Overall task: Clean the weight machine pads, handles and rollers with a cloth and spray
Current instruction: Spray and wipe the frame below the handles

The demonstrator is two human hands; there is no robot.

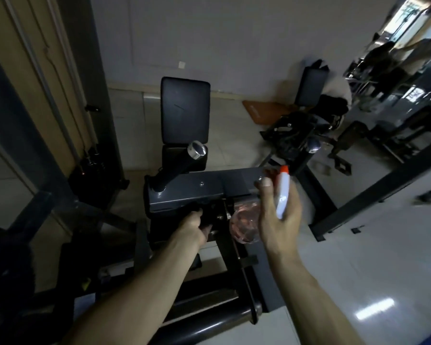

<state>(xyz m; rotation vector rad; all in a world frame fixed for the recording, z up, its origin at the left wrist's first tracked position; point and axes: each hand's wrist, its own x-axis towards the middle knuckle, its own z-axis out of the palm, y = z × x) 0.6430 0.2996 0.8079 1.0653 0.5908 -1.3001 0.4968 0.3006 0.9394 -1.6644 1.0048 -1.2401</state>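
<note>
The weight machine stands below me, with its black back pad upright and a black handle with a chrome cap slanting up from the grey frame plate. My left hand reaches under that plate, fingers curled round a dark cloth pressed against the frame. My right hand grips a spray bottle with a white trigger head, an orange nozzle and a clear pinkish body, held just right of the frame. A black roller lies along the bottom edge.
A weight stack stands at the left against a tan panel. Another machine with a black pad and an orange mat sit at the back right. A dark frame beam crosses the pale tiled floor on the right.
</note>
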